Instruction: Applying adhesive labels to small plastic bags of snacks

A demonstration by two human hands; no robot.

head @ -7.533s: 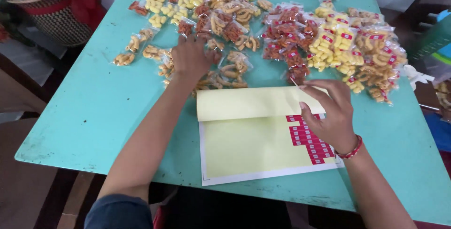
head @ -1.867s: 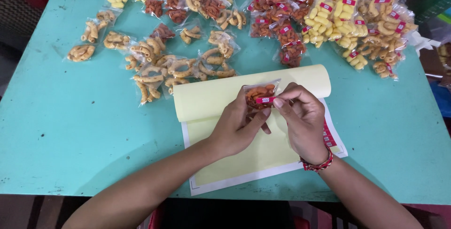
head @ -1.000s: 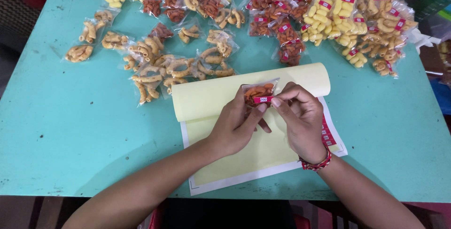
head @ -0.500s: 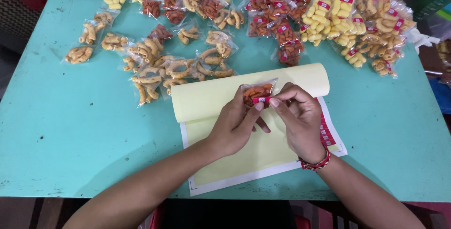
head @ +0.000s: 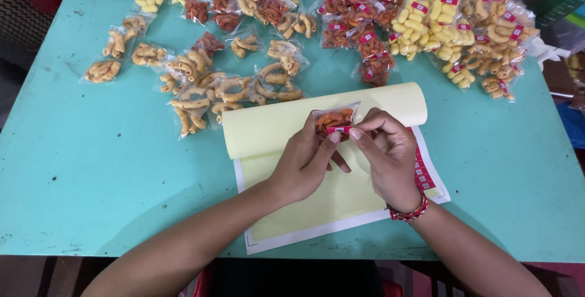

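Head view: both hands meet above the yellow sheet, near the middle of the table (head: 91, 181).
Change: since a couple of seconds ago almost nothing has shifted; the small snack packet (head: 334, 118) stays pinched between both hands, a red sticker (head: 337, 129) at its lower edge.
Meaning: the sticker seems to be getting pressed on.
Left hand (head: 304, 163): grip closed on the packet from below.
Right hand (head: 390, 153): fingertips narrow, pinching the sticker edge.
Packet position: over the rolled-back yellow backing sheet (head: 292, 129).
Around: remaining red stickers (head: 423, 172) beside the right wrist; unlabelled packets (head: 213, 86) to the left; labelled packets (head: 439, 22) far right.
In the way: nothing between the hands and either heap.
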